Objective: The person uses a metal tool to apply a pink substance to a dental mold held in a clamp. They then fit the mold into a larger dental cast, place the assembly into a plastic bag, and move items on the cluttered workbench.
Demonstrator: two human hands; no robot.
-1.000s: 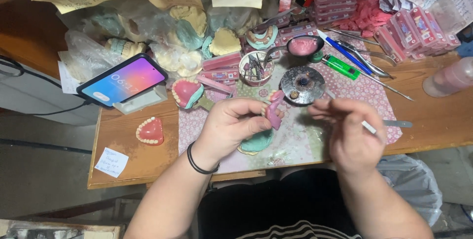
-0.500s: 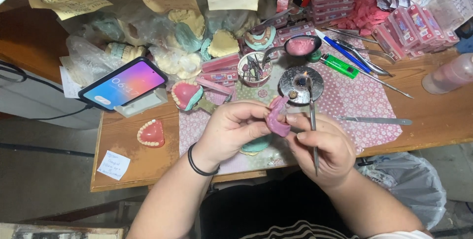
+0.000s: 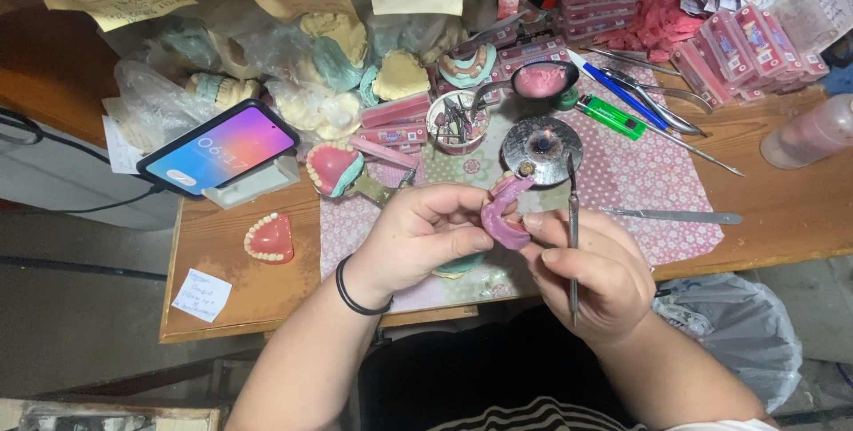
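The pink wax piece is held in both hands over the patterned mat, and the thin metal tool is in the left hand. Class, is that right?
Not quite. The head view shows the thin metal tool in the right hand, not the left hand. Both hands do hold the pink wax piece over the patterned mat.

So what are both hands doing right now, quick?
Left hand: closed on curved pink wax piece.
Right hand: closed, holding thin metal tool, also touching the wax.

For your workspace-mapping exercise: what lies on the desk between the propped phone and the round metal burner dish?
In the head view, between the phone and the burner dish sit a pink-and-teal denture model, flat pink boxes, and a small cup of tools.
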